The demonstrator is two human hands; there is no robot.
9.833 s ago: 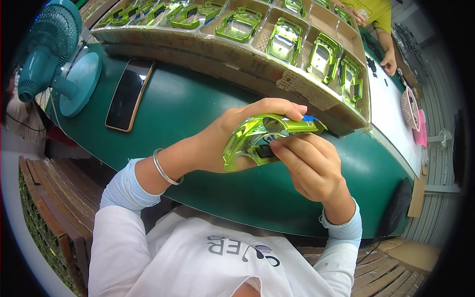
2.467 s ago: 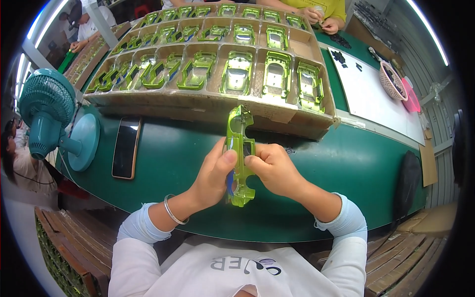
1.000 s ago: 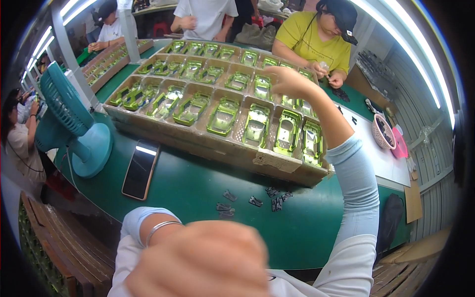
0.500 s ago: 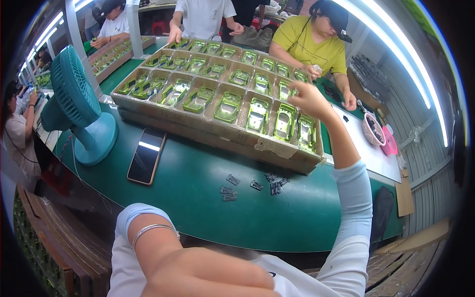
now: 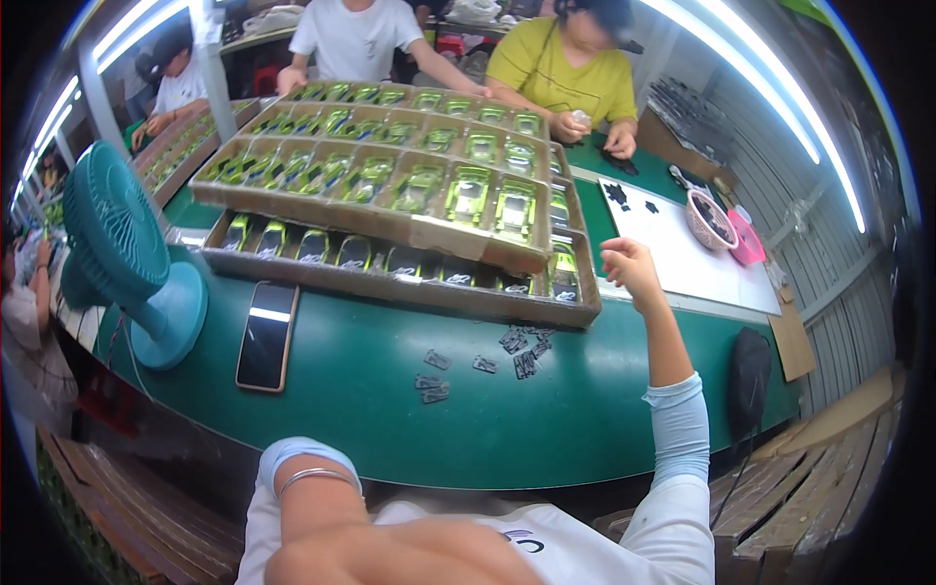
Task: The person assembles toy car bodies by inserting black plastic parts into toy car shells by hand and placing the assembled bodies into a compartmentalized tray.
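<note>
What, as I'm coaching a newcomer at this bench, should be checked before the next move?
1. Right hand off the upper tray: ok, apart from it.
2. Left hand empty: cannot tell, it is blurred and cut off.
3. Upper tray squared over the lower tray: not ok, it is askew.
4. Small black parts gathered together: not ok, scattered.
5. Phone clear of those parts: ok, to their left.

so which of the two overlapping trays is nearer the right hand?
The lower tray: underneath, its right end sticks out past the upper tray toward the right hand.
</note>
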